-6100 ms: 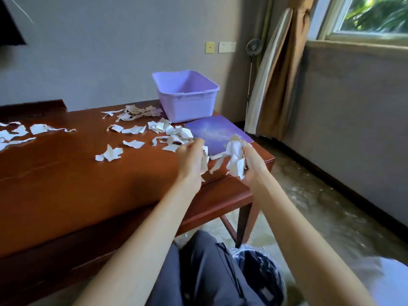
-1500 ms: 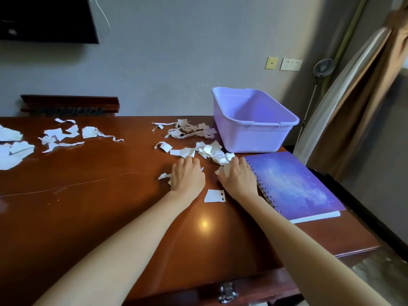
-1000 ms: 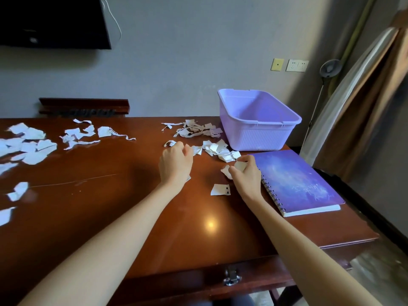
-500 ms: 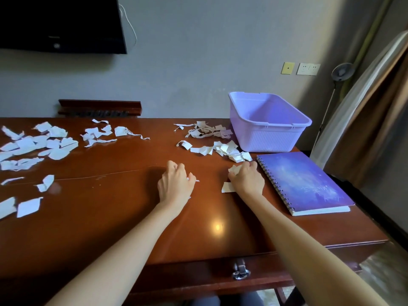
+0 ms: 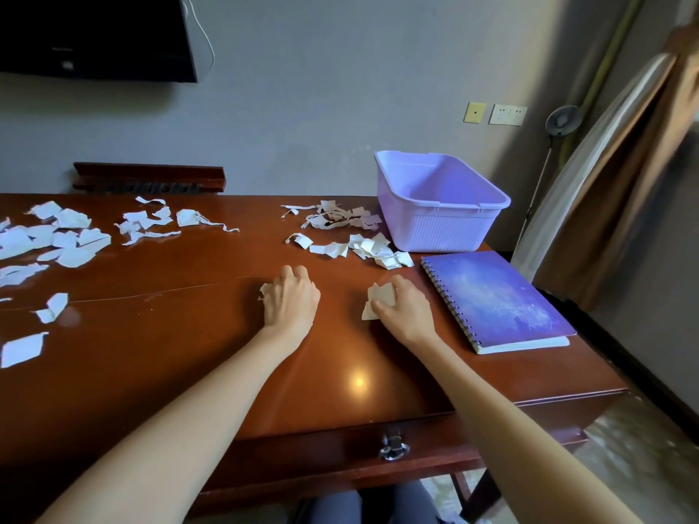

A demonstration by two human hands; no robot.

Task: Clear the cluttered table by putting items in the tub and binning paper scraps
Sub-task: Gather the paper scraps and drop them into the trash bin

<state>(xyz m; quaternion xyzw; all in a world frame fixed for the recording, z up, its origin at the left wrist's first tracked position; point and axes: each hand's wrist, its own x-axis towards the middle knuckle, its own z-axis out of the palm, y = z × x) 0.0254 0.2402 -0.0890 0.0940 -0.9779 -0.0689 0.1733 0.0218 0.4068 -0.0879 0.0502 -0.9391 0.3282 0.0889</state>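
The right hand (image 5: pixel 403 306) curls its fingers round a bunch of paper scraps (image 5: pixel 377 301) on the table (image 5: pixel 189 334). The left hand (image 5: pixel 292 302) is curled over a small scrap (image 5: pixel 264 291). Beyond both hands lie loose scraps (image 5: pixel 363 247). The tub (image 5: pixel 442 225) stands farther behind the right hand, with a notebook (image 5: pixel 495 296) just to its right.

home room, wall television (image 5: pixel 94 35), curtains (image 5: pixel 624 175)

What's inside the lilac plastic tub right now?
The lilac plastic tub shows only bare inner surfaces, with nothing visible inside. Its near wall hides the front part of the bottom, so something flat there could go unseen.
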